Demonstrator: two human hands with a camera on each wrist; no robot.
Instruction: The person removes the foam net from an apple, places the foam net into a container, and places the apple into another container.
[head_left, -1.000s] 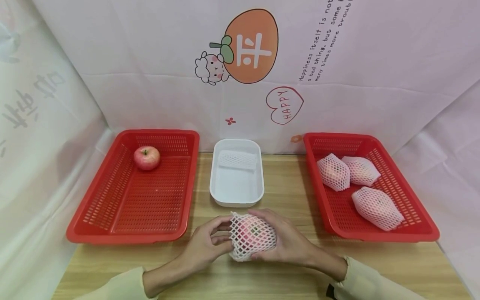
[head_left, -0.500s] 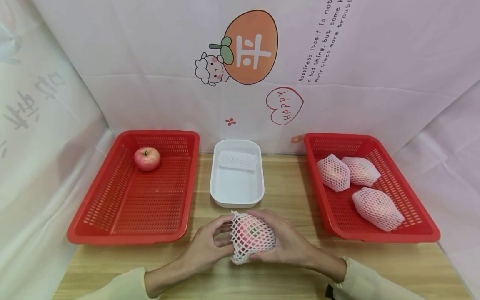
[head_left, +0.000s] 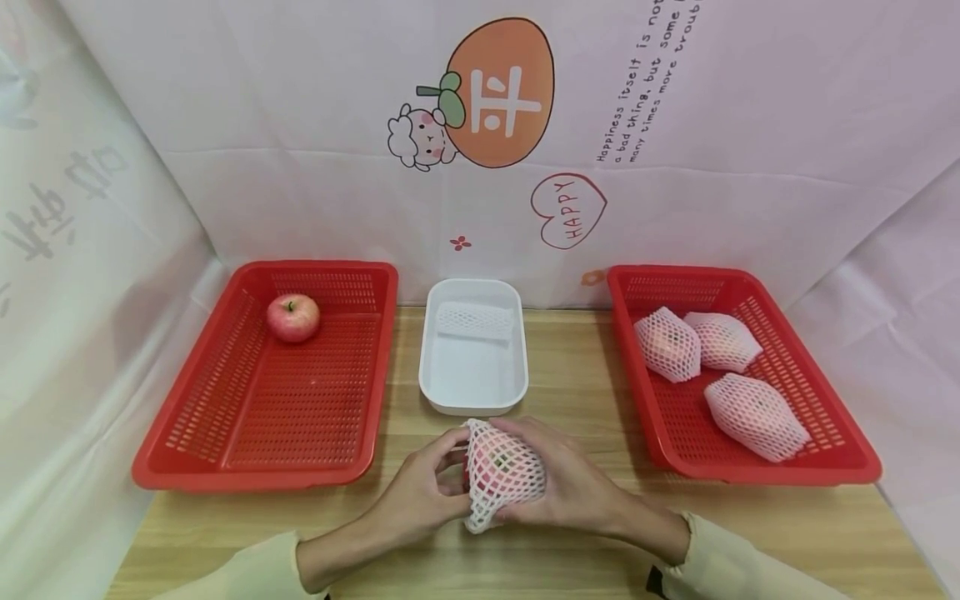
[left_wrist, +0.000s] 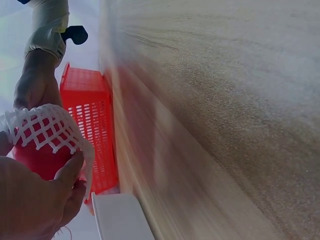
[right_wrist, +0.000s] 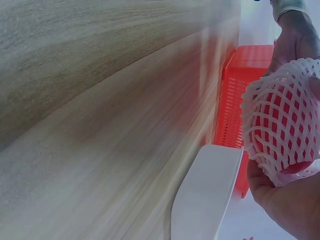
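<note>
A red apple [left_wrist: 40, 161] sits partly inside a white foam net sleeve [head_left: 501, 477] between my two hands, low in the middle of the head view. My right hand [head_left: 573, 483] grips the netted apple from the right, thumb and fingers round it. At the sleeve's left edge, the fingers and thumb of my left hand [head_left: 420, 493] pinch the net, which is stretched tall there. The left wrist view shows bare red skin below the net's open edge, beside the left fingers. Seen from the right wrist, the net [right_wrist: 282, 120] covers most of the fruit.
A red basket [head_left: 371, 433] on the left holds one bare apple [head_left: 293, 317]. In the right red basket [head_left: 660, 433] lie three netted apples [head_left: 757, 417]. Between them stands a white tray [head_left: 472, 387] with a flat foam net [head_left: 475, 322] at its back. White printed cloth hangs behind.
The left hand has shifted slightly right, and the net's left edge is drawn taller over the apple. The right hand keeps its grip almost in place. Baskets and tray stay put.
</note>
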